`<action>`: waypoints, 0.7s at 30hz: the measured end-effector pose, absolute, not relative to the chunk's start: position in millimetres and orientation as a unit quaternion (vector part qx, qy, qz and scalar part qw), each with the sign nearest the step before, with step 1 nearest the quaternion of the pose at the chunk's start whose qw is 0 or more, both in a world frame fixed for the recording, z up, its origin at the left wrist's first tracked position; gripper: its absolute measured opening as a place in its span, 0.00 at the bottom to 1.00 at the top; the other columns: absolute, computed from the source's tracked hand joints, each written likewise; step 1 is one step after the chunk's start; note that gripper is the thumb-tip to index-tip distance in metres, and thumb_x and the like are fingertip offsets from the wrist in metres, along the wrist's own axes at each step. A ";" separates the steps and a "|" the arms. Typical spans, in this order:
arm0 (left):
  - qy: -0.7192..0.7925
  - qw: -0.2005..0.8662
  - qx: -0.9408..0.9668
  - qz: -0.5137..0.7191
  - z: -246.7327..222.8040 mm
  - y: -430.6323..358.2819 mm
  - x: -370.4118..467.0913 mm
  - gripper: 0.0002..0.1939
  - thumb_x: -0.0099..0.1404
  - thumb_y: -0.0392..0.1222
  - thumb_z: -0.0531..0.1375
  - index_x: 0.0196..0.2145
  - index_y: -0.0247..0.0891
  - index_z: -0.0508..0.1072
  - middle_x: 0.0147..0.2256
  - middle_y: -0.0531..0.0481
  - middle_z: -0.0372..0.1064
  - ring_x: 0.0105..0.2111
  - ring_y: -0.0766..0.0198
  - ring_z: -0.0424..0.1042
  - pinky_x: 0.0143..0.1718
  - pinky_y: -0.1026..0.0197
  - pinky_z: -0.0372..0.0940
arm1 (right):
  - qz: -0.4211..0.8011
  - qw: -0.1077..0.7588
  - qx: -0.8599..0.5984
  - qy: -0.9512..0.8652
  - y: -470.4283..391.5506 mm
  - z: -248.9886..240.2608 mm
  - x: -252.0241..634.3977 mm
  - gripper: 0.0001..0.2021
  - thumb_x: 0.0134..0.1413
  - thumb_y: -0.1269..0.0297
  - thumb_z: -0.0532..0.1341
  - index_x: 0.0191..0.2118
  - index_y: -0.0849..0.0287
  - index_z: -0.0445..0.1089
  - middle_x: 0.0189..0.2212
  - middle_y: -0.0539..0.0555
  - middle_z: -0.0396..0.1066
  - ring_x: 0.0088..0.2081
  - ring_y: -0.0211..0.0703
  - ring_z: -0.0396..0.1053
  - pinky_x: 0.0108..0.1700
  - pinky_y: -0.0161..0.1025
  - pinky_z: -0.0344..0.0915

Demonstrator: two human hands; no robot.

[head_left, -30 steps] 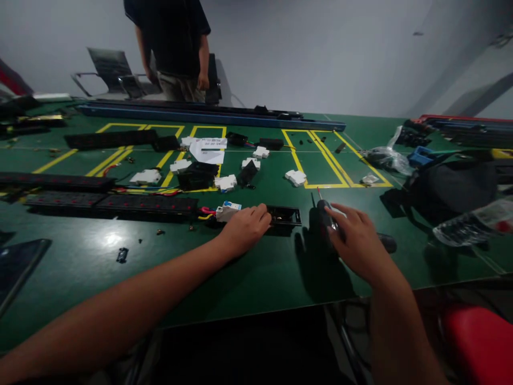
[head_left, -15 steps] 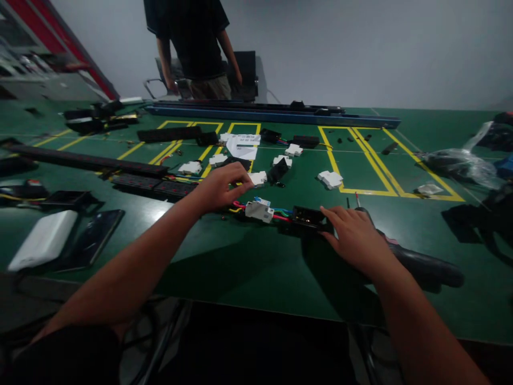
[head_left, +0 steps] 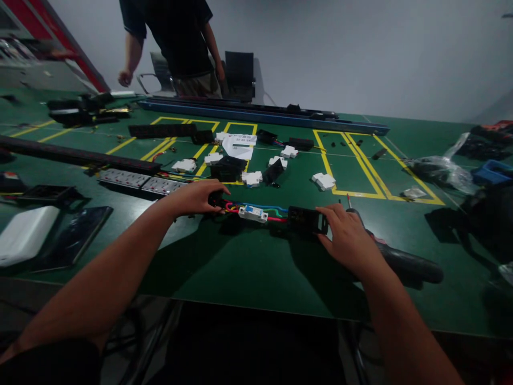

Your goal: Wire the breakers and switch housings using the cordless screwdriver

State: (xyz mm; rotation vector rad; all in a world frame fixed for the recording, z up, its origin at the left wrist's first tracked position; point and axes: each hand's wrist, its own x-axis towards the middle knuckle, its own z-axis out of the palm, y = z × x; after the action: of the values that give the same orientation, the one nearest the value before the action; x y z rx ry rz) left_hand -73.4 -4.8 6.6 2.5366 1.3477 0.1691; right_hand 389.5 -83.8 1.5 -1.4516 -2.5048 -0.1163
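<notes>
My left hand (head_left: 192, 199) is closed round the near black end of a power strip (head_left: 144, 183), whose grey socket face now shows. Fingers and thumb of my right hand (head_left: 350, 232) grip the right end of a black plastic box (head_left: 302, 218). Between the two hands lies a white circuit breaker (head_left: 253, 214) with a blue mark. Red, blue, green and yellow wires (head_left: 276, 209) link it with the box and the strip end. A black-handled tool (head_left: 409, 262) lies beside my right wrist, partly hidden.
Several white breakers (head_left: 324, 182) and black boxes (head_left: 228, 168) lie beyond my hands, near a printed paper (head_left: 239, 145). Long blue rails (head_left: 256, 115) lie at the back. A white block (head_left: 28, 234) and a dark phone-like slab (head_left: 76, 238) are at left. A person (head_left: 172, 43) stands across the table.
The strip has turned, bringing its grey sockets into view, and the breaker and box have turned with it. My left hand has closed on the strip's end. The person opposite has shifted left.
</notes>
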 end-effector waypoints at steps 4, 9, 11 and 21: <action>0.467 0.156 0.869 0.053 5.5 -5.0 -73.6 0.30 0.65 0.58 0.66 0.62 0.48 0.73 0.58 0.44 0.73 0.57 0.49 0.72 0.57 0.51 0.65 | -0.052 0.099 -0.499 -0.859 -81.4 -1.2 389.3 0.28 0.65 0.63 0.60 0.68 0.61 0.61 0.61 0.64 0.68 0.59 0.63 0.67 0.62 0.62 0.64; 0.461 0.150 0.874 0.050 0.5 -4.4 -73.3 0.31 0.68 0.60 0.65 0.64 0.50 0.71 0.62 0.46 0.72 0.59 0.50 0.71 0.59 0.50 0.64 | -0.074 0.048 -0.519 -0.850 -76.3 -4.9 390.9 0.26 0.68 0.59 0.57 0.68 0.59 0.63 0.63 0.60 0.69 0.57 0.64 0.69 0.61 0.64 0.63; 0.448 0.133 0.882 0.056 -2.1 -5.1 -68.3 0.30 0.69 0.60 0.63 0.65 0.49 0.71 0.62 0.46 0.72 0.60 0.51 0.71 0.59 0.51 0.64 | -0.089 0.029 -0.535 -0.839 -73.7 -5.8 392.4 0.26 0.69 0.60 0.56 0.69 0.61 0.63 0.64 0.61 0.69 0.57 0.65 0.69 0.60 0.64 0.63; 0.458 0.013 0.888 0.051 -13.9 -11.0 -29.2 0.25 0.77 0.58 0.54 0.63 0.43 0.71 0.54 0.41 0.75 0.53 0.50 0.74 0.52 0.51 0.66 | -0.098 -0.031 -0.585 -0.804 -70.1 -2.9 399.9 0.29 0.72 0.61 0.47 0.73 0.65 0.59 0.69 0.63 0.63 0.61 0.68 0.67 0.63 0.66 0.63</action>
State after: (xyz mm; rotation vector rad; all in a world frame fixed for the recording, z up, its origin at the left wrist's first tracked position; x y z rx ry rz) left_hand -29.2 -11.0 -13.9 2.7655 1.4264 0.1600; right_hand 399.9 -70.1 -2.9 -1.8763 -2.5785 -0.3144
